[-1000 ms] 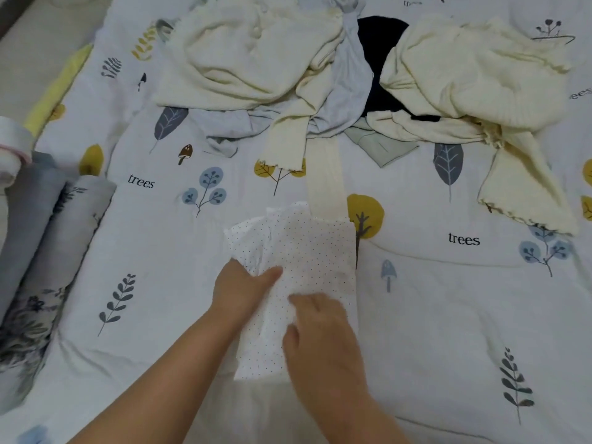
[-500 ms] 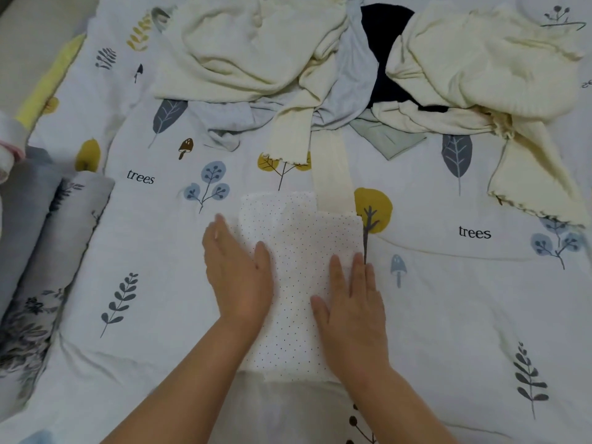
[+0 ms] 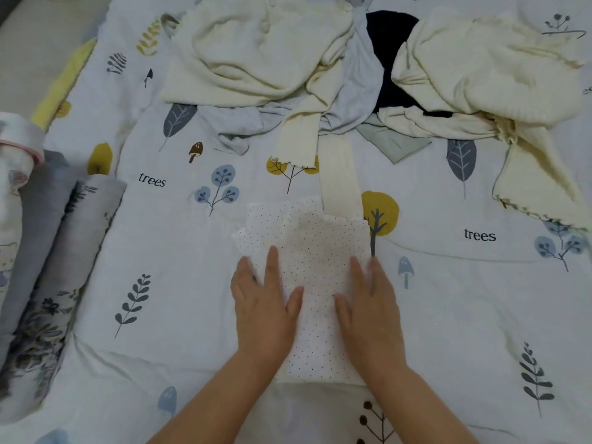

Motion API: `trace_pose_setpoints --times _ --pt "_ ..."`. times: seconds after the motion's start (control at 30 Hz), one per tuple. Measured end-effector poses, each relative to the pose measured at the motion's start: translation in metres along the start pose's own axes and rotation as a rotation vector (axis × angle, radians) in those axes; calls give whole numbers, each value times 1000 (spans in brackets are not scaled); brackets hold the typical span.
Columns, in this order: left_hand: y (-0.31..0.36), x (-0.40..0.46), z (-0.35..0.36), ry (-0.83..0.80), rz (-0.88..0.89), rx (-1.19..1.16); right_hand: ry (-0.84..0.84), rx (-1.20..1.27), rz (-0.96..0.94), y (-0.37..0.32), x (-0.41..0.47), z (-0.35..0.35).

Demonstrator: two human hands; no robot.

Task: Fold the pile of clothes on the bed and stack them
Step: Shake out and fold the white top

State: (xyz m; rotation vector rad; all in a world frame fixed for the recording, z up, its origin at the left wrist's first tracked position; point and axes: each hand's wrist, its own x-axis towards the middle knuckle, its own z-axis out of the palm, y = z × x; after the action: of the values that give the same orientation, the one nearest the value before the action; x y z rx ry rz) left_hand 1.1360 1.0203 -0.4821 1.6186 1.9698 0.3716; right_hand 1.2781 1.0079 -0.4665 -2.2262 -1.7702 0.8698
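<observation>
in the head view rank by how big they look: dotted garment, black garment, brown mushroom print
1. dotted garment, though it lies nearer the camera and hands cover part of it
2. black garment, mostly buried in the pile
3. brown mushroom print

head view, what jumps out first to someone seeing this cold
Two hands, the left hand and right hand, lie flat on a white dotted garment at centre. Behind it, a heap of cream clothes sprawls across the tree-printed bedsheet.

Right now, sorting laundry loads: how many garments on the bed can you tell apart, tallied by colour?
White dotted, under the left hand and right hand: 1
Cream: 2
Pale grey: 1
Dark navy: 1
Pale green: 1
Total: 6, as far as the heap shows
</observation>
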Motion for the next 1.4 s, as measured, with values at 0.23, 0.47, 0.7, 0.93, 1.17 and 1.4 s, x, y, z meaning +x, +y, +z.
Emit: trace_pose_setpoints --times 0.23,0.47,0.7,0.93,1.17,1.4 --pt "4 7 -8 -262 -155 -294 -72 446 306 -5 5 -6" --pt "11 -3 -33 -483 -167 -658 -91 536 325 -19 -12 -19" --pt "33 -24 -97 -450 -163 -761 -49 590 260 -61 -49 -66" --pt "65 -54 -182 -288 -83 -795 18 670 114 -110 -85 -132" --pt "89 -95 -256 -185 17 -847 47 723 -63 -151 -126 -189" --pt "90 -149 -314 -88 27 -903 -54 782 -174 -188 -170 -215"
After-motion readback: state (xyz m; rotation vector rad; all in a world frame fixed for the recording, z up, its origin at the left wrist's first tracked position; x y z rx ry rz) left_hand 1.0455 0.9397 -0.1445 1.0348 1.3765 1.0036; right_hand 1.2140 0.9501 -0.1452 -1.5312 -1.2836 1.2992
